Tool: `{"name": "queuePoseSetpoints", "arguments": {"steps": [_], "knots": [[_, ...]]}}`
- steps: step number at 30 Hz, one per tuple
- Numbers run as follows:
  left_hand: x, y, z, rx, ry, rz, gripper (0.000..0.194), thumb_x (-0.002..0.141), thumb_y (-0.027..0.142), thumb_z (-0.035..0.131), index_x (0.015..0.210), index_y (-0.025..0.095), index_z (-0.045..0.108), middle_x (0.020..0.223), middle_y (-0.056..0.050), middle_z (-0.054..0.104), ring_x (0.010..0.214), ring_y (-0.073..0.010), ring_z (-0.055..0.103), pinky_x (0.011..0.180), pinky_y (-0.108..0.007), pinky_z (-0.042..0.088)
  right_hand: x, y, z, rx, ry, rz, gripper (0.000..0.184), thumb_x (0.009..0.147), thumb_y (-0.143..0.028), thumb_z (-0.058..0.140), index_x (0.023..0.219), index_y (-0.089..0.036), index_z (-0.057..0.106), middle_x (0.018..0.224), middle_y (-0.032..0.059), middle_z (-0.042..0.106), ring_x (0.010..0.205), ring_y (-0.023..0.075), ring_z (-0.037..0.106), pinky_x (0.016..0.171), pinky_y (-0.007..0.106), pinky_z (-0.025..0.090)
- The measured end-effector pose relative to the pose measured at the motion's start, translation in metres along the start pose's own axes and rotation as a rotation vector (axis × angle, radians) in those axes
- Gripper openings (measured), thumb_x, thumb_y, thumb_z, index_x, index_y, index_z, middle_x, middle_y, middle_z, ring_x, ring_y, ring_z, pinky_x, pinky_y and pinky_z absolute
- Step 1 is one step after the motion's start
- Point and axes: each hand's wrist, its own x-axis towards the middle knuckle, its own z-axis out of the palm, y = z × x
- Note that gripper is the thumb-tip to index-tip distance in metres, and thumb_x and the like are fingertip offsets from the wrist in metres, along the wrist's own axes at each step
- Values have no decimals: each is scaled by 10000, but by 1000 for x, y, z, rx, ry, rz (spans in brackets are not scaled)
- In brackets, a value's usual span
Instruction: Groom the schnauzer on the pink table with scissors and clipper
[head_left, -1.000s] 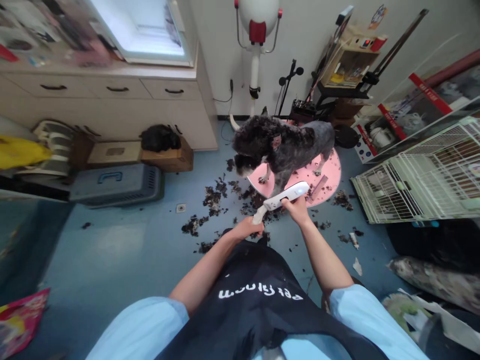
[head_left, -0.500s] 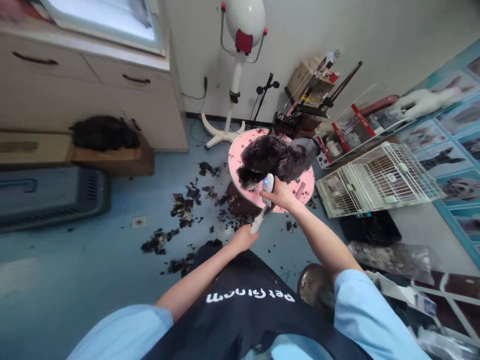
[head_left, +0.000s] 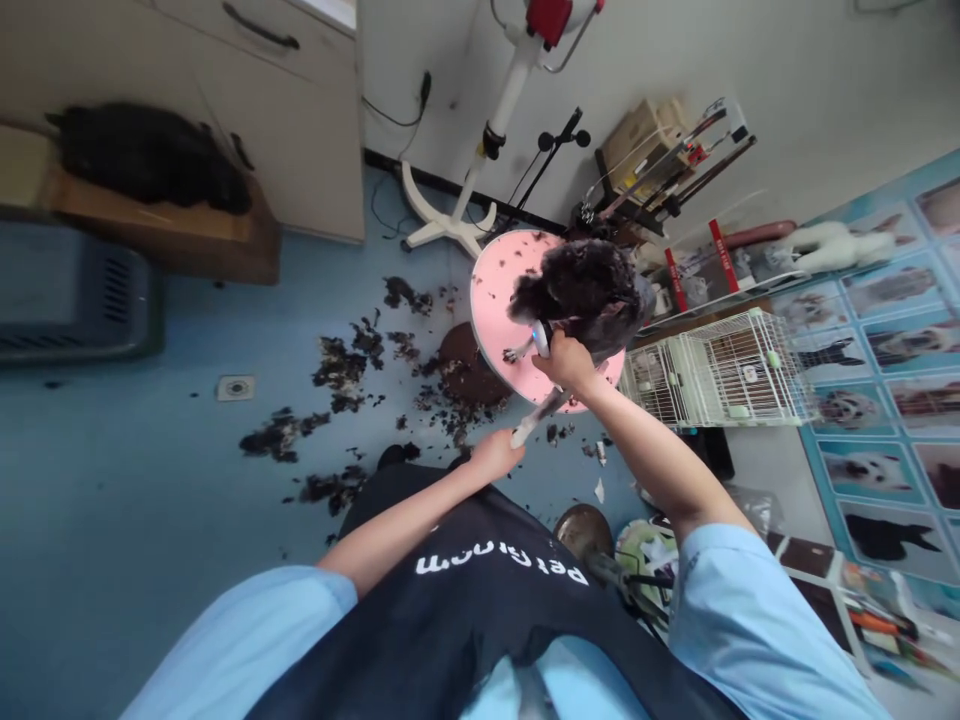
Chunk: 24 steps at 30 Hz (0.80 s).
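A dark curly dog (head_left: 585, 290) stands on a round pink grooming table (head_left: 499, 290). My right hand (head_left: 570, 362) is closed round a white electric clipper (head_left: 541, 340), held against the dog's front. My left hand (head_left: 495, 455) is closed at the clipper's lower end (head_left: 525, 432), near my dark apron (head_left: 480, 580). What exactly the left fingers pinch is too small to make out.
Clumps of cut dark fur (head_left: 352, 380) litter the blue floor. A white stand dryer (head_left: 480, 170) rises behind the table. A white wire cage (head_left: 720, 370) sits to the right, a grey pet carrier (head_left: 75, 300) to the left, and another dark animal (head_left: 142, 160) lies on a wooden box.
My view has swung and tilted. My right hand has carried the clipper up from in front of me to the dog's front; my left hand stayed at the clipper's lower end.
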Motion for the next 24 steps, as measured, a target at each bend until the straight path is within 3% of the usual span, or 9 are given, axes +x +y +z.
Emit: {"name": "queuePoseSetpoints", "arguments": {"steps": [4, 8, 15, 20, 24], "knots": [[3, -2, 3, -23, 12, 24, 175, 796, 280, 596, 885, 159, 685, 853, -131, 707, 801, -291, 670, 657, -300, 412, 2, 8, 5, 25, 15, 48, 449, 810, -393, 662, 1121, -88, 555, 996, 204, 707, 985, 347, 695, 831, 376, 527], [5, 0, 4, -20, 22, 41, 180, 801, 286, 584, 879, 161, 687, 835, -126, 702, 795, -299, 670, 673, -312, 429, 1, 15, 7, 114, 54, 107, 458, 796, -381, 688, 1119, -83, 560, 1002, 219, 705, 1021, 360, 683, 854, 388, 528], [3, 13, -4, 104, -4, 1, 241, 851, 296, 537, 996, 159, 672, 989, -140, 723, 955, -292, 678, 769, -307, 457, -3, 14, 19, 295, -72, 136, 438, 792, -365, 697, 1120, -95, 590, 1080, 200, 705, 1031, 310, 686, 855, 331, 520], [6, 14, -2, 149, -8, 1, 278, 863, 336, 517, 1031, 167, 659, 1043, -125, 731, 990, -286, 681, 794, -313, 480, -4, 20, 28, 440, -44, 76, 518, 757, -348, 729, 1194, -114, 579, 1135, 161, 697, 1059, 283, 672, 909, 343, 509], [9, 15, -2, 159, 9, -9, 289, 864, 353, 524, 1030, 161, 661, 1045, -134, 734, 996, -289, 688, 801, -314, 488, -8, 17, 29, 544, -7, 0, 376, 738, -313, 723, 1064, -148, 634, 985, 98, 725, 967, 268, 679, 877, 361, 526]]}}
